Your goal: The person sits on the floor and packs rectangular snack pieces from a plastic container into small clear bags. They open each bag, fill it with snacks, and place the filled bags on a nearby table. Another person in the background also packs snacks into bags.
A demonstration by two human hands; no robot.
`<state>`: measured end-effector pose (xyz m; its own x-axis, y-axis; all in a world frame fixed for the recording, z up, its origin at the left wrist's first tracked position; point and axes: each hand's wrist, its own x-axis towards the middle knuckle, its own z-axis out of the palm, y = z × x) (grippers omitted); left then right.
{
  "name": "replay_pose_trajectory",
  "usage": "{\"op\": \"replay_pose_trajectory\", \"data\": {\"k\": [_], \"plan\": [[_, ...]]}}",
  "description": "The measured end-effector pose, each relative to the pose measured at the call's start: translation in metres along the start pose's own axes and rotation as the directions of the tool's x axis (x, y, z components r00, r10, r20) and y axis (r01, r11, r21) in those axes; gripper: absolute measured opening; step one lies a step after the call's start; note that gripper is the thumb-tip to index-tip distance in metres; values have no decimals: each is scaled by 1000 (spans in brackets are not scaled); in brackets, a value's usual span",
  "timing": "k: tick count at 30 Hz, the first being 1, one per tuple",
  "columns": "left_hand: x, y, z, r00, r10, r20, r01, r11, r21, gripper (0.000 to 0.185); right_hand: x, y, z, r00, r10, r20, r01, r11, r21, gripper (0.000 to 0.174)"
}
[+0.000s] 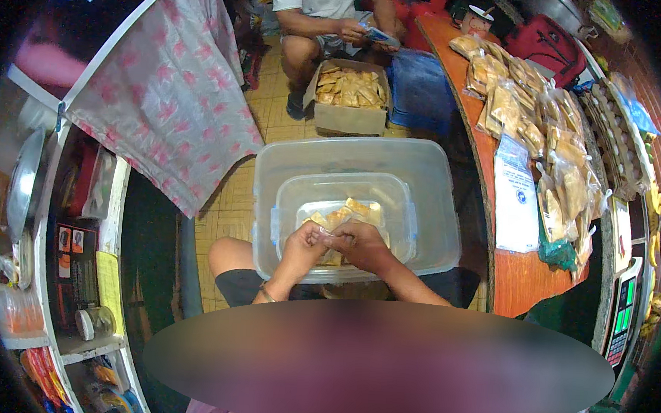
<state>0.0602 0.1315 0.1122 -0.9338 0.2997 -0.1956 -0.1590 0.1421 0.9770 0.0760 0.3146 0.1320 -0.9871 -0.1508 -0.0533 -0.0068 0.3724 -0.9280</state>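
My left hand and my right hand meet over a large clear plastic tub. Between my fingertips they pinch a bit of clear plastic, which looks like the mouth of a bag; the rest of it is mostly hidden by my hands. Inside the tub sits a smaller clear container with blue clips. Golden-brown flat biscuits or crackers lie in it, just beyond my fingers, and some show below my hands too.
Beyond the tub stands a cardboard box heaped with similar pieces. Another person sits behind it holding a packet. Filled bags and a printed plastic pack lie on the wooden table at right. A floral curtain and shelves flank the left.
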Motion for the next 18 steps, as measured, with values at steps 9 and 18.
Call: {"op": "replay_pose_trajectory", "data": {"k": [9, 18], "plan": [[-22, -5, 1, 985, -27, 169, 20, 999, 46, 19, -17, 30, -4, 912, 187, 366, -382, 717, 584, 16], [-16, 6, 1, 986, -133, -96, 91, 930, -357, 18, -22, 20, -5, 932, 94, 349, -274, 813, 514, 12]]}}
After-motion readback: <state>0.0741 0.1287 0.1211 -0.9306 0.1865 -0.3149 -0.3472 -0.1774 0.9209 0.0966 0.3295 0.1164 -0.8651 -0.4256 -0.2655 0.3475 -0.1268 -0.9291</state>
